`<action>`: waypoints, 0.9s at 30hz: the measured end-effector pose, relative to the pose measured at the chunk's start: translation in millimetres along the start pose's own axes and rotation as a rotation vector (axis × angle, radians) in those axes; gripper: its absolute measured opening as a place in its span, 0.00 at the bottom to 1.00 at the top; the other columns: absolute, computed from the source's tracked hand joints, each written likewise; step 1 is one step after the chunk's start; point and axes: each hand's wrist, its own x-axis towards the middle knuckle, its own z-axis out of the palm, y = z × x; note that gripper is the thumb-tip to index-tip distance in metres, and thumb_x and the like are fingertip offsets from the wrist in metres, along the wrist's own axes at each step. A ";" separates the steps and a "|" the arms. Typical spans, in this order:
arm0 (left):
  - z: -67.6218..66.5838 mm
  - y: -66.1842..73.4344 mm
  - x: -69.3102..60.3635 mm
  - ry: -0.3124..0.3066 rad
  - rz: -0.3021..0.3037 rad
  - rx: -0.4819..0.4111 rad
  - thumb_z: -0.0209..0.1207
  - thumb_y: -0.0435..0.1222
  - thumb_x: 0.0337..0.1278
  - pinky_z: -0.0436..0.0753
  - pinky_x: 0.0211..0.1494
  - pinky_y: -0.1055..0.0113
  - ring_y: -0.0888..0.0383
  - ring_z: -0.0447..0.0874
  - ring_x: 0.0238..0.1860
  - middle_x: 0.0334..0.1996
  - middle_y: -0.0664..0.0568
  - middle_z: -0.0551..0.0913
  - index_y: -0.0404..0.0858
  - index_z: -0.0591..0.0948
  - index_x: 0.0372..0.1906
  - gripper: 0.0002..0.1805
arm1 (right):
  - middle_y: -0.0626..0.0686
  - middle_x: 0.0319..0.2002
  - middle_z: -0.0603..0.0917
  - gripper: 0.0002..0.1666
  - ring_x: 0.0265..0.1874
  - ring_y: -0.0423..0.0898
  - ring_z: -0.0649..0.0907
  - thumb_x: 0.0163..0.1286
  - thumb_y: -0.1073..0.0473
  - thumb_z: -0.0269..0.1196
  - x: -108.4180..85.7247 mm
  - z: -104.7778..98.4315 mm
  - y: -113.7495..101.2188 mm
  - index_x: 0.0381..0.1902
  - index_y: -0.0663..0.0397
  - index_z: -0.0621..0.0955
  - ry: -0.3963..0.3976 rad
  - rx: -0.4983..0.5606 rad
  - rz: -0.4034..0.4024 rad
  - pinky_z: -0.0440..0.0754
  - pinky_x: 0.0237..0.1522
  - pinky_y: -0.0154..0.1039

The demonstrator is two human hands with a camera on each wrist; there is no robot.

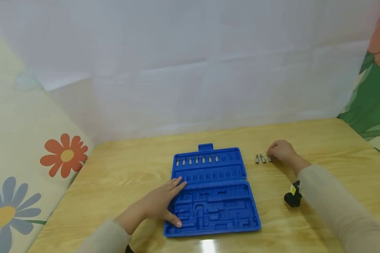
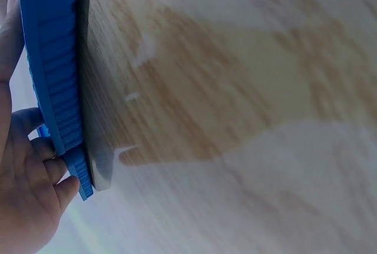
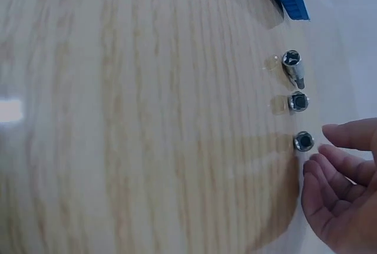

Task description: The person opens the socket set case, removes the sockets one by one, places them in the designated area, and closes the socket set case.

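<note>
A blue plastic case (image 1: 209,182) lies unfolded on the table, with several silver bit sockets (image 1: 197,160) in a row in its far half. My left hand (image 1: 161,200) rests on the case's left edge, fingers spread and thumb over the near half; in the left wrist view its fingers touch the case's side (image 2: 56,59). To the right of the case, three loose bit sockets (image 1: 263,159) lie on the wood. My right hand (image 1: 282,151) is at the rightmost bit socket (image 3: 304,141), thumb and forefinger bent beside it with a gap between their tips.
The wood-grain table (image 1: 130,165) extends around the case. A white sheet (image 1: 190,70) hangs behind it, and flower-patterned cloth (image 1: 16,147) covers the left side. A black wrist device (image 1: 293,196) hangs below the right sleeve. Small moulded slots fill the case's near half.
</note>
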 end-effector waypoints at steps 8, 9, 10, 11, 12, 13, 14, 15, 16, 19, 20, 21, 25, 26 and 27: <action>2.5 0.2 -1.2 0.007 -0.008 -0.003 0.55 0.68 0.23 0.55 0.59 0.49 0.45 0.43 0.64 0.65 0.42 0.46 0.39 0.51 0.66 0.61 | 0.66 0.39 0.75 0.16 0.35 0.55 0.76 0.61 0.63 0.49 -5.0 -3.8 -13.8 0.41 0.73 0.72 0.027 0.051 -0.004 0.75 0.34 0.42; 2.0 0.6 -1.3 0.009 -0.007 -0.004 0.55 0.68 0.23 0.56 0.58 0.49 0.45 0.43 0.64 0.65 0.42 0.46 0.39 0.51 0.66 0.61 | 0.66 0.41 0.74 0.17 0.37 0.56 0.75 0.62 0.62 0.49 -5.3 -3.4 -17.0 0.42 0.73 0.72 0.019 0.072 -0.002 0.75 0.36 0.43; 1.7 0.7 -1.2 0.011 -0.006 -0.006 0.55 0.68 0.23 0.56 0.58 0.49 0.44 0.43 0.63 0.65 0.41 0.46 0.38 0.51 0.66 0.61 | 0.67 0.43 0.73 0.17 0.39 0.57 0.75 0.62 0.62 0.49 -6.0 -2.4 -20.4 0.43 0.73 0.72 0.009 0.086 0.001 0.75 0.37 0.43; 1.6 0.8 -1.2 0.010 -0.007 -0.008 0.55 0.68 0.23 0.56 0.58 0.49 0.44 0.43 0.63 0.65 0.41 0.47 0.38 0.52 0.66 0.60 | 0.67 0.44 0.73 0.18 0.40 0.57 0.75 0.63 0.62 0.49 -6.0 -0.7 -23.3 0.44 0.73 0.71 -0.004 0.101 0.003 0.75 0.38 0.43; 1.4 1.0 -1.3 0.011 -0.006 -0.010 0.55 0.68 0.23 0.56 0.58 0.49 0.44 0.44 0.63 0.65 0.41 0.47 0.38 0.52 0.66 0.60 | 0.68 0.44 0.73 0.19 0.40 0.57 0.75 0.63 0.62 0.49 -6.3 1.5 -26.7 0.45 0.74 0.71 -0.018 0.120 0.007 0.75 0.39 0.43; 1.0 0.9 -1.6 0.010 -0.008 -0.011 0.55 0.68 0.23 0.56 0.58 0.49 0.44 0.44 0.63 0.65 0.41 0.47 0.38 0.52 0.66 0.60 | 0.68 0.45 0.72 0.19 0.40 0.57 0.75 0.63 0.62 0.50 -5.7 4.1 -30.4 0.46 0.74 0.70 -0.033 0.134 0.010 0.75 0.39 0.43; 0.8 0.9 -2.1 0.008 -0.010 -0.010 0.55 0.68 0.23 0.56 0.58 0.49 0.44 0.44 0.63 0.65 0.41 0.47 0.38 0.52 0.66 0.60 | 0.68 0.45 0.72 0.19 0.41 0.57 0.75 0.63 0.62 0.50 -5.5 7.1 -34.5 0.47 0.74 0.70 -0.047 0.147 0.009 0.76 0.39 0.43; 0.6 0.9 -2.5 0.009 -0.011 -0.011 0.55 0.68 0.23 0.56 0.58 0.49 0.44 0.44 0.63 0.65 0.41 0.47 0.38 0.52 0.66 0.60 | 0.68 0.45 0.72 0.20 0.41 0.57 0.75 0.64 0.62 0.50 -5.1 10.4 -38.3 0.47 0.74 0.70 -0.060 0.154 0.010 0.76 0.39 0.42; 0.8 0.7 -2.9 0.006 -0.012 -0.010 0.55 0.68 0.23 0.56 0.58 0.49 0.44 0.44 0.63 0.65 0.41 0.47 0.38 0.52 0.66 0.60 | 0.68 0.45 0.73 0.20 0.41 0.57 0.75 0.64 0.62 0.50 -4.9 14.0 -42.0 0.48 0.74 0.69 -0.075 0.171 0.006 0.76 0.39 0.42; 1.1 1.0 -3.7 0.008 -0.013 -0.007 0.55 0.68 0.23 0.56 0.58 0.49 0.44 0.44 0.63 0.65 0.41 0.47 0.38 0.52 0.66 0.61 | 0.69 0.46 0.73 0.20 0.41 0.56 0.76 0.63 0.63 0.51 -4.1 25.1 -52.7 0.48 0.75 0.69 -0.106 0.231 0.000 0.75 0.41 0.42; 1.1 1.2 -3.9 0.010 -0.011 -0.005 0.55 0.68 0.23 0.56 0.59 0.50 0.44 0.44 0.63 0.65 0.40 0.48 0.38 0.52 0.66 0.61 | 0.69 0.45 0.73 0.19 0.41 0.56 0.76 0.63 0.63 0.51 -3.7 28.7 -56.1 0.48 0.75 0.69 -0.114 0.255 -0.006 0.75 0.41 0.43; 1.1 1.4 -3.8 0.013 -0.010 -0.006 0.55 0.68 0.23 0.56 0.59 0.50 0.44 0.44 0.63 0.64 0.40 0.48 0.38 0.52 0.66 0.61 | 0.68 0.45 0.73 0.19 0.40 0.55 0.76 0.63 0.64 0.51 -3.1 32.4 -59.6 0.47 0.75 0.70 -0.117 0.273 -0.007 0.75 0.41 0.43; 0.3 2.2 -3.5 0.014 -0.012 -0.011 0.56 0.68 0.23 0.56 0.59 0.50 0.44 0.44 0.63 0.65 0.41 0.48 0.38 0.52 0.66 0.60 | 0.65 0.39 0.76 0.17 0.34 0.51 0.78 0.61 0.65 0.54 -0.4 46.6 -72.8 0.44 0.74 0.72 -0.135 0.328 -0.007 0.76 0.39 0.41; -0.1 2.2 -3.3 0.012 -0.014 -0.013 0.56 0.68 0.23 0.56 0.59 0.50 0.44 0.44 0.63 0.65 0.41 0.47 0.38 0.52 0.66 0.60 | 0.64 0.37 0.77 0.16 0.33 0.49 0.78 0.61 0.65 0.54 0.3 50.2 -75.5 0.44 0.74 0.72 -0.141 0.339 -0.003 0.76 0.37 0.40; -0.3 2.1 -3.2 0.009 -0.015 -0.012 0.56 0.68 0.23 0.56 0.59 0.50 0.45 0.44 0.64 0.65 0.41 0.47 0.38 0.52 0.66 0.60 | 0.64 0.36 0.77 0.16 0.31 0.48 0.78 0.60 0.65 0.54 0.8 53.6 -78.5 0.43 0.73 0.73 -0.144 0.347 0.001 0.77 0.37 0.40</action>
